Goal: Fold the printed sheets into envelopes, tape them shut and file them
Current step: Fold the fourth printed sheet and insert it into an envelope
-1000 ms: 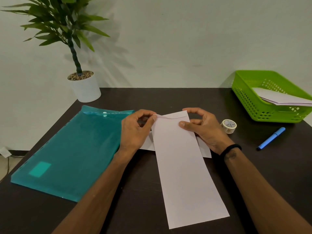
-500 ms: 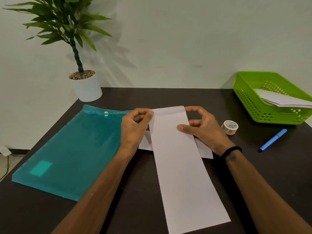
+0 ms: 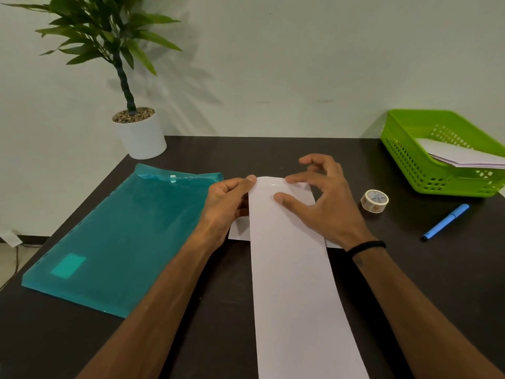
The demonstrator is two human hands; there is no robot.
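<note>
Dark table [image 3: 273, 151], bearing teal folder [image 3: 120, 236], white plant pot [image 3: 142, 138], long white sheet [image 3: 295, 296], tape roll [image 3: 374, 201], blue pen [image 3: 445, 222], green basket [image 3: 426, 165].

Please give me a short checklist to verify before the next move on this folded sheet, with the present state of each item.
1. Left hand holds the folded sheet at its far left edge: ok.
2. Right hand fingers rest on the sheet's far end: ok.
3. Tape roll lies on the table beside the right hand: ok.
4. Far end already taped: cannot tell.
5. Green basket holds papers, still has room: ok.
</note>
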